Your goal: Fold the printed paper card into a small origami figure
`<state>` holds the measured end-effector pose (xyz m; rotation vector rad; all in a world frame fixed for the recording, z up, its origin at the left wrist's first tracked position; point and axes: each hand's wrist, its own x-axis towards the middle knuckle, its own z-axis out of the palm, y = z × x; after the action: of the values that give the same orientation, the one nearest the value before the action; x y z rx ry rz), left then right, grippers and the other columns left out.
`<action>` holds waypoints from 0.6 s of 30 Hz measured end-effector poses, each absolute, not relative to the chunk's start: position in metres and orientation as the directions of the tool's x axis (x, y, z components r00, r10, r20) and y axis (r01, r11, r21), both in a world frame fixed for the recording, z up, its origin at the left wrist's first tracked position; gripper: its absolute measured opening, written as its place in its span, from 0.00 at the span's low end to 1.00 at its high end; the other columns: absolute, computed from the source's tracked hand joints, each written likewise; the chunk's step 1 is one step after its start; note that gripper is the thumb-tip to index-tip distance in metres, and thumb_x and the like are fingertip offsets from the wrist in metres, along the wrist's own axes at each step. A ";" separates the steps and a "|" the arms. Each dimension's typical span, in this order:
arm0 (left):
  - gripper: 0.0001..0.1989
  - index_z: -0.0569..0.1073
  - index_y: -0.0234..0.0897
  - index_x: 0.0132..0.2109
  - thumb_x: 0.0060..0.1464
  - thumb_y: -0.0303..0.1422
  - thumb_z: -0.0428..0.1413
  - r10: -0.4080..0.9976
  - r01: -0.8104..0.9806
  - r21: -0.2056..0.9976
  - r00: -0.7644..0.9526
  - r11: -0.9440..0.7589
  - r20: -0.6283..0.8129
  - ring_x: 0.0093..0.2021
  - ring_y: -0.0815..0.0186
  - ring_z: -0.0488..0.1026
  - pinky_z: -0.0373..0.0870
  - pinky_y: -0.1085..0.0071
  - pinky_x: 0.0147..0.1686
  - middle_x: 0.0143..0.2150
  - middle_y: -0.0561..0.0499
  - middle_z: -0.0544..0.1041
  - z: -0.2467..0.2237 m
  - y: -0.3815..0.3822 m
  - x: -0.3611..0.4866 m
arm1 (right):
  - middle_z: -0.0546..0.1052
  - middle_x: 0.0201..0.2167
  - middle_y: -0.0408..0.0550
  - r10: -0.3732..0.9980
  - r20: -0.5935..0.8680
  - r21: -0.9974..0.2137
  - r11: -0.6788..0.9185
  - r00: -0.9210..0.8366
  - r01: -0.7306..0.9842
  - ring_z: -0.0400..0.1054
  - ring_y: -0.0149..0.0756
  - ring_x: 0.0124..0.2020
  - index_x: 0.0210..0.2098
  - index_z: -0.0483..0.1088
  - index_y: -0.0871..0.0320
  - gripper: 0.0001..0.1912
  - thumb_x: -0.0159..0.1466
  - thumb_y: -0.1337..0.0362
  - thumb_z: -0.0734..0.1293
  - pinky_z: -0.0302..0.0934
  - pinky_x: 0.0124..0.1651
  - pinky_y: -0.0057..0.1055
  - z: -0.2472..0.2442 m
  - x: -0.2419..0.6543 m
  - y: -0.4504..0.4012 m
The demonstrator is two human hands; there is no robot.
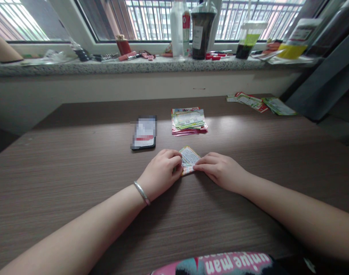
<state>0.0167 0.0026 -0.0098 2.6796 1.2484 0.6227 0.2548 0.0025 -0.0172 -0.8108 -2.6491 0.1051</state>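
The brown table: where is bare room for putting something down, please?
The table is bare left of the phone, and between the card stack and the far-right cards. Crowded: around the small card between left hand and right hand, and along the windowsill.

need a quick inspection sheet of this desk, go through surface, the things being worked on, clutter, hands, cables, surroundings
surface: brown wood-grain table, light glare near the far side
work things: small printed paper between the hands; stack of printed papers beyond it, edges uneven
clutter: phone left of the stack; loose printed papers overlapping at the far right
hands: left hand at the paper's left side, fingers curled; right hand at its right side, fingertips touching it; grip strength can't be told
cables: nothing seen
surroundings: windowsill crowded with bottles, drink cups and small items
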 end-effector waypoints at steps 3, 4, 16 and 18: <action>0.05 0.72 0.36 0.32 0.57 0.29 0.54 0.759 0.711 0.270 0.577 -0.649 0.302 0.45 0.61 0.71 0.70 0.62 0.47 0.44 0.46 0.76 -0.010 0.003 0.015 | 0.77 0.44 0.50 0.548 0.314 -0.148 0.835 -0.775 0.530 0.67 0.38 0.42 0.48 0.74 0.56 0.15 0.67 0.68 0.59 0.66 0.44 0.34 -0.017 0.254 0.003; 0.05 0.72 0.36 0.32 0.57 0.29 0.54 0.762 0.715 0.270 0.578 -0.646 0.293 0.45 0.61 0.71 0.70 0.62 0.48 0.43 0.46 0.76 -0.011 0.003 0.015 | 0.77 0.44 0.50 0.545 0.311 -0.141 0.836 -0.779 0.530 0.67 0.38 0.42 0.48 0.74 0.57 0.15 0.67 0.69 0.59 0.66 0.44 0.35 -0.018 0.253 0.004; 0.04 0.71 0.33 0.37 0.57 0.30 0.53 0.794 0.764 0.226 0.552 -0.604 0.254 0.45 0.59 0.71 0.71 0.60 0.48 0.43 0.45 0.76 -0.009 0.004 0.016 | 0.75 0.44 0.51 0.504 0.315 -0.036 0.853 -0.805 0.520 0.65 0.39 0.41 0.50 0.72 0.59 0.15 0.67 0.69 0.60 0.65 0.45 0.35 -0.019 0.253 0.005; 0.06 0.72 0.33 0.40 0.58 0.31 0.52 0.778 0.747 0.224 0.578 -0.626 0.247 0.46 0.59 0.71 0.71 0.61 0.48 0.45 0.44 0.75 -0.006 0.002 0.015 | 0.75 0.44 0.52 0.496 0.314 -0.015 0.855 -0.810 0.518 0.66 0.39 0.41 0.49 0.72 0.60 0.14 0.67 0.69 0.59 0.65 0.45 0.35 -0.019 0.254 0.006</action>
<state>0.0153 0.0018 -0.0057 2.7048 1.3111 0.4956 0.2537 0.0057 -0.0186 -0.7645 -2.7232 -0.1019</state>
